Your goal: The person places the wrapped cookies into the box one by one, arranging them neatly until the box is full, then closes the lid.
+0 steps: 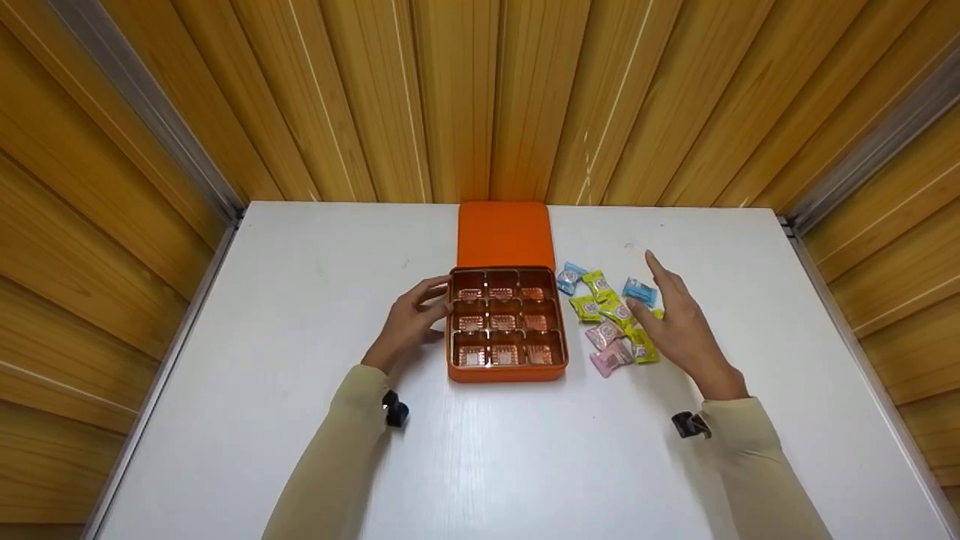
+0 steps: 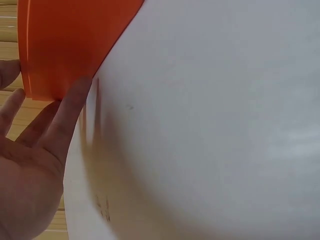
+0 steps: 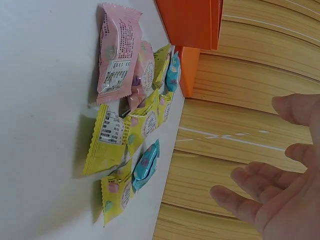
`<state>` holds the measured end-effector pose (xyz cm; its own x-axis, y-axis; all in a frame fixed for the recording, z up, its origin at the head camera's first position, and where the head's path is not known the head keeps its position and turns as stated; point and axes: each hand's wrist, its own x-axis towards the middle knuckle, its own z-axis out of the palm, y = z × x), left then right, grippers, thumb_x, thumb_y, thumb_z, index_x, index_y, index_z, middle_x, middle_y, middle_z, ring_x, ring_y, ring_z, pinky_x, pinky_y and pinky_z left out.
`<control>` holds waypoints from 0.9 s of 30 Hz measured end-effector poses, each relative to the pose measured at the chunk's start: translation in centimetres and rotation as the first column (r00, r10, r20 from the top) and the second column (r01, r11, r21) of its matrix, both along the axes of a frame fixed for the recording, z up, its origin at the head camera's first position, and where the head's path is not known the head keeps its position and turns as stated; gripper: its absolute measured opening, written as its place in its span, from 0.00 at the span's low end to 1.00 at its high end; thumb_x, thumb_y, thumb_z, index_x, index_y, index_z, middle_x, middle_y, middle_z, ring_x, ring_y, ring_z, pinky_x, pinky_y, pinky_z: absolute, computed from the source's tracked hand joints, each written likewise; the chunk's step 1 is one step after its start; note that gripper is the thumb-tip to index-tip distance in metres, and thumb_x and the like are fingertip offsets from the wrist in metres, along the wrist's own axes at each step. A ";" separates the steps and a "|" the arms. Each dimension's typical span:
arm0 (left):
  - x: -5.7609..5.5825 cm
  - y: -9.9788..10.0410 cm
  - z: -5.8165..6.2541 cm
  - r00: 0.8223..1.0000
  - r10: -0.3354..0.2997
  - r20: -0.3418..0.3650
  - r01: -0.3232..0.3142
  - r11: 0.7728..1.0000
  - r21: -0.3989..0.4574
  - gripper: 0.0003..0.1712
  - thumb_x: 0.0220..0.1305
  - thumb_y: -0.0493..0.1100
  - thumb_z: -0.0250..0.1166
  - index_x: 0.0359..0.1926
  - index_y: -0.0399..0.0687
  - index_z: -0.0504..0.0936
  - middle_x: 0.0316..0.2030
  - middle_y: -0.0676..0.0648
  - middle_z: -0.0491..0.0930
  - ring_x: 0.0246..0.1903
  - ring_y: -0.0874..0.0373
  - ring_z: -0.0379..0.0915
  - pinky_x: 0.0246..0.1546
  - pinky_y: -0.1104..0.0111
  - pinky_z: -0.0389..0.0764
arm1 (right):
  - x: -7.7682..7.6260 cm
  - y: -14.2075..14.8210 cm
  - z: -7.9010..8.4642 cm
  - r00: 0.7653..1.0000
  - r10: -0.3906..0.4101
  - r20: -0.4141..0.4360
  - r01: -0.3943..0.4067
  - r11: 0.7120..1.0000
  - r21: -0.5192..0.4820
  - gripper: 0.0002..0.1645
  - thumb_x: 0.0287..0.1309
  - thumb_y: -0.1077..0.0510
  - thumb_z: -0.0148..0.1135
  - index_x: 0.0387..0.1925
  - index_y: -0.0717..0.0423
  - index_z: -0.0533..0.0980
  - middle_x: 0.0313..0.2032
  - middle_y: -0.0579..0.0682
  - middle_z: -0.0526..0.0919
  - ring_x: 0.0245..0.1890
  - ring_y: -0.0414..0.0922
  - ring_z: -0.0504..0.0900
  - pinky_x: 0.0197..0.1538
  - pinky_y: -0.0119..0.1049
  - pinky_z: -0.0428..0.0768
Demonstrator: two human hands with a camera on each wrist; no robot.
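Orange box (image 1: 508, 374) sits near the middle of the white table (image 1: 480, 457), upright, with a shiny brown tray (image 1: 502, 322) of nine compartments, three by three, set inside it. Its flat orange lid (image 1: 505, 234) lies against the far side of it. The person's left hand (image 1: 409, 315) is at the box's left side, fingers loosely extended and touching the outer wall rather than clenched round it. To the right of the box lie nine small wrapped packets in a loose cluster: five yellow packets (image 1: 616, 312), two pink packets (image 1: 611, 358) at the near end and two blue packets (image 1: 640, 292), one of these just beside the box. Several of them touch or overlap. Above the cluster's right side hangs the right hand (image 1: 682, 322), released, with fingers spread and nothing held; the right wrist view shows it apart from the packets. Both arms wear beige sleeves (image 1: 330, 450).
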<state>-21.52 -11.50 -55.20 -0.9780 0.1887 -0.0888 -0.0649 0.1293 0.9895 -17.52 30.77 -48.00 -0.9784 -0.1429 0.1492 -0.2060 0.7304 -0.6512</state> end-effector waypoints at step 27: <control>0.5 0.1 0.1 0.999 -0.034 0.022 0.032 0.997 0.075 0.34 0.76 0.38 0.65 0.79 0.55 0.71 0.74 0.38 0.70 0.68 0.36 0.72 0.40 0.49 0.90 | 2.4 1.0 -3.0 0.987 -0.141 0.081 0.124 0.975 0.182 0.39 0.69 0.60 0.69 0.74 0.71 0.64 0.58 0.74 0.75 0.55 0.68 0.79 0.52 0.63 0.80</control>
<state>-20.99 -11.35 -55.11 -0.9690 0.2275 -0.0962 -0.0852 0.0577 0.9947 -15.12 31.81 -50.95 -0.9988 -0.0271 0.0413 -0.0447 0.8517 -0.5222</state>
